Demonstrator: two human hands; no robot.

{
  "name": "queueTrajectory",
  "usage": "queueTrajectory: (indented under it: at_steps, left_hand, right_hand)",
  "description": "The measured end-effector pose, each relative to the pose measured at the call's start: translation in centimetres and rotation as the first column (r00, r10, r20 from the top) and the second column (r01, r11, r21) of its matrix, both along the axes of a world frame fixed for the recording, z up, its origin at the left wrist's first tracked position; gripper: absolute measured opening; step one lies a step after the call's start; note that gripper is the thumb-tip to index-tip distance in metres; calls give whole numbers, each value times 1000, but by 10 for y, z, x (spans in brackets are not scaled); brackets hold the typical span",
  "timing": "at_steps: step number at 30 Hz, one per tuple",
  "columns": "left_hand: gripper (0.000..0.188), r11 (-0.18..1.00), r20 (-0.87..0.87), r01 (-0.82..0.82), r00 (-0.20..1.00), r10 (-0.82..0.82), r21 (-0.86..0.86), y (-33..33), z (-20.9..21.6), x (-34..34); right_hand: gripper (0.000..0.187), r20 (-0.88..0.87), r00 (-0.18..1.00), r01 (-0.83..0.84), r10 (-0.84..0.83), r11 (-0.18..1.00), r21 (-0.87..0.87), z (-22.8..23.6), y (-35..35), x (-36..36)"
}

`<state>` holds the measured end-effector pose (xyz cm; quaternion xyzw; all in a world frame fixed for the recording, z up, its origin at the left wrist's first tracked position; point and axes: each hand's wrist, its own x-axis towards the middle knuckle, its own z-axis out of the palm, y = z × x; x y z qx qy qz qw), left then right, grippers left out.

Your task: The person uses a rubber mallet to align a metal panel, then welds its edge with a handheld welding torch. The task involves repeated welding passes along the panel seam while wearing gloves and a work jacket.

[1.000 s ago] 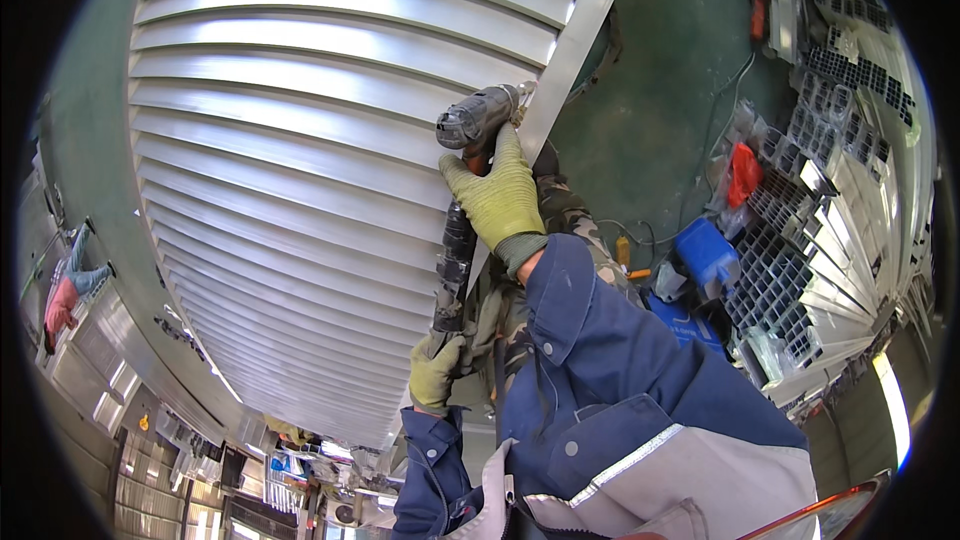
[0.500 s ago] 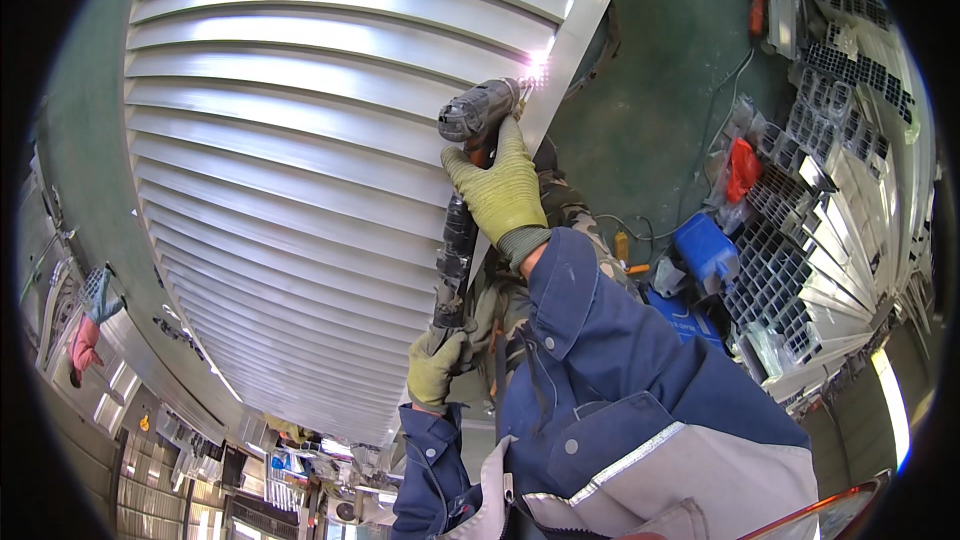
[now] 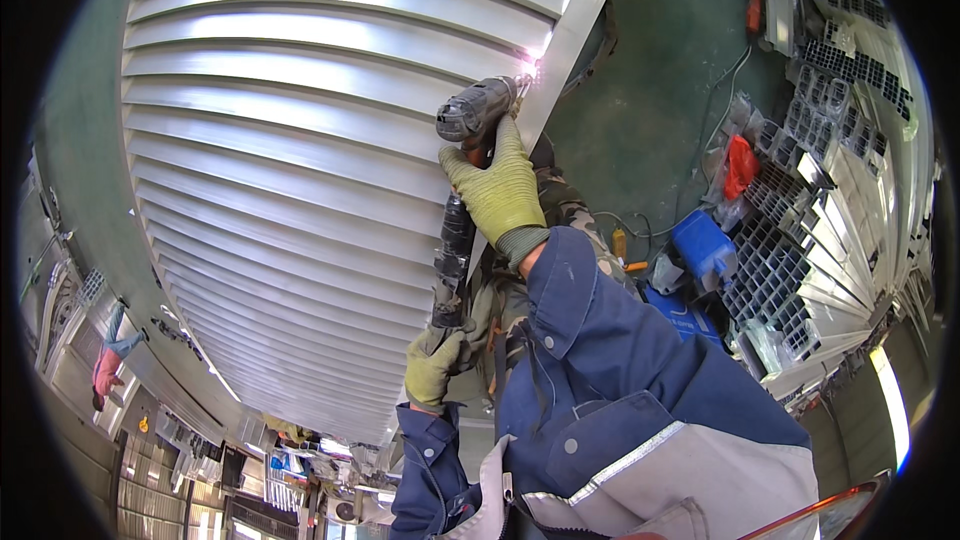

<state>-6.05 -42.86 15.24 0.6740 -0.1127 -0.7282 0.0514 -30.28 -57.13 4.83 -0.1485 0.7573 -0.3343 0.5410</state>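
Observation:
My right hand (image 3: 497, 187), in a yellow-green work glove, wraps round the front of a black, tape-wrapped angle grinder (image 3: 455, 240) just below its rounded head. The gloved left hand (image 3: 432, 365) closes on the tool's rear end, lower down. The tool's head turns toward the side rail (image 3: 580, 25) of a large silver louvred panel (image 3: 290, 130). Where the slats meet that rail, a bright pinkish-white glare shows beside the tool's tip. Glare and the right-hand fingers partly hide the contact point, so touching or apart I cannot tell.
Right of the panel lie a blue jug (image 3: 705, 245), a red bag (image 3: 740, 167) and stacked metal profiles (image 3: 840, 270). A cable (image 3: 735, 90) runs over the green floor. Another person (image 3: 108, 370) in pink is at the far left. Cluttered goods (image 3: 320, 460) fill the lower left background.
The other person in pink has shifted right and slightly down in view. My hands keep their grip on the grinder, and the glare at its tip sits slightly farther left.

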Motion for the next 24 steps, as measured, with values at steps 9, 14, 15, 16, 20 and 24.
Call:
queueTrajectory:
  at_steps: [9,14,15,16,20,24]
  left_hand:
    - [34,1000,18,22,1000,-22,1,3,1,4]
    - [35,999,18,35,999,-35,7,6,1,9]
    - [35,999,20,50,999,-50,-3,8,0,11]
    - [36,998,23,65,998,-64,-13,10,-1,12]
    - [36,1000,42,28,999,-28,4,12,2,11]
    - [35,999,32,39,999,-39,5,12,3,15]
  right_hand:
    - [85,5,1000,-4,4,1000,25,2,6,5]
    - [88,8,1000,-18,18,999,34,2,9,7]
    - [89,9,1000,-13,13,1000,28,1,11,8]
    - [90,10,1000,-8,8,1000,21,0,12,9]
    - [91,4,1000,-18,18,1000,17,5,16,13]
    - [92,-1,1000,-21,21,1000,20,8,17,14]
